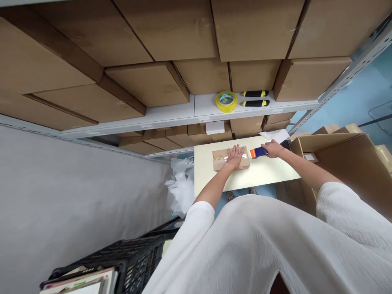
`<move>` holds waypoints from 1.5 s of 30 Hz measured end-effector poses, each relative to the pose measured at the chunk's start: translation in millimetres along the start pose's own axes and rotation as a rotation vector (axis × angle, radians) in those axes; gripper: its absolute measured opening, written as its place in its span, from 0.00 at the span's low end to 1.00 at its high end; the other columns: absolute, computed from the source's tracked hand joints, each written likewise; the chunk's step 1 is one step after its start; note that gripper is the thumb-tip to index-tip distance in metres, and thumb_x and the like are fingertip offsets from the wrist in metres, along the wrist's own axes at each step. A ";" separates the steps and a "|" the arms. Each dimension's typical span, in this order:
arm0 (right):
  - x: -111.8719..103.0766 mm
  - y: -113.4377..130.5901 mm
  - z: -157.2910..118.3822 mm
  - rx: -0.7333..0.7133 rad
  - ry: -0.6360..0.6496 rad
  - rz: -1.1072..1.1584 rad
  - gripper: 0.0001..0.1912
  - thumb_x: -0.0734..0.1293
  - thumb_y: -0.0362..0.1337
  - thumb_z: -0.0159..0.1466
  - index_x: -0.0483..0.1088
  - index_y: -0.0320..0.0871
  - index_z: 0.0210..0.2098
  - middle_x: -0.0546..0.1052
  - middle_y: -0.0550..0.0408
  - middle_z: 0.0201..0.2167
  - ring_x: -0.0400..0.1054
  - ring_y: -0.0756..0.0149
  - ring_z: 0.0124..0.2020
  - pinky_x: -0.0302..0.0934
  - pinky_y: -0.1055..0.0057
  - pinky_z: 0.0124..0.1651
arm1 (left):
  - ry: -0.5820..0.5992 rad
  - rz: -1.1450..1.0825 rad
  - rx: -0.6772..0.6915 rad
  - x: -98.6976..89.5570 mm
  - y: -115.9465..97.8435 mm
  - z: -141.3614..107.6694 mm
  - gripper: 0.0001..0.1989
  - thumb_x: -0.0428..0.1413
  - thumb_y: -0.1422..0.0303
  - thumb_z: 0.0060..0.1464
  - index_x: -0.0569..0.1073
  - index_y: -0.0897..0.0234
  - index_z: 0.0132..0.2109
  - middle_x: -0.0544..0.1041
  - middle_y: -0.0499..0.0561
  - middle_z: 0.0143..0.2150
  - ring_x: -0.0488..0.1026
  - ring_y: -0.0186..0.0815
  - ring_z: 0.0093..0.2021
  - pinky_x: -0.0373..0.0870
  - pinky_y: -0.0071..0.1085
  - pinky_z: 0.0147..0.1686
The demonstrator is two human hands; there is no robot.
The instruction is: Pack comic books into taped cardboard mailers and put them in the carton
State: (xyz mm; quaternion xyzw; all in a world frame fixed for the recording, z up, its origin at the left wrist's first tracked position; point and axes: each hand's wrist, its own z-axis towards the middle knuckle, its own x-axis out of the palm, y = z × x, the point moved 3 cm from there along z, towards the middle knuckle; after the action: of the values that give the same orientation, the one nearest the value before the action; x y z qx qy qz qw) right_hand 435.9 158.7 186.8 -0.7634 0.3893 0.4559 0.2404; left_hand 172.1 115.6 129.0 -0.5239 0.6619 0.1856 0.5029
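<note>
A small brown cardboard box (219,160) lies on the pale yellow tabletop (260,173), with shiny clear tape along its top. Resting on the box is my left hand (235,157), palm down with the fingers spread. To the right of the box, my right hand (273,148) is wrapped round a dark blue tool with an orange and white end (258,152). That end points at the box's right side, close to it. Part of the tool is hidden by my fingers.
A metal shelf (183,113) full of cardboard boxes stands ahead, holding a yellow tape roll (226,101) and two cutters (255,103). A large open carton (346,159) is at the right. White crumpled wrapping (181,185) and a black crate (142,253) are at the left.
</note>
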 end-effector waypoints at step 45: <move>13.8 60.5 61.6 0.056 0.116 -0.076 0.29 0.71 0.45 0.65 0.70 0.42 0.63 0.82 0.35 0.53 0.76 0.44 0.52 0.46 0.50 0.66 | -0.044 0.017 -0.027 3.5 27.1 -21.2 0.74 0.75 0.54 0.47 0.35 0.62 0.84 0.36 0.74 0.85 0.31 0.64 0.85 0.27 0.69 0.77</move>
State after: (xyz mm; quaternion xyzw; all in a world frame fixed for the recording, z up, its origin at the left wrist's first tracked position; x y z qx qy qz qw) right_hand 359.2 162.8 145.0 -0.7958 0.3857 0.3905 0.2559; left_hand 138.4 107.8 127.4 -0.5207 0.6526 0.2102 0.5087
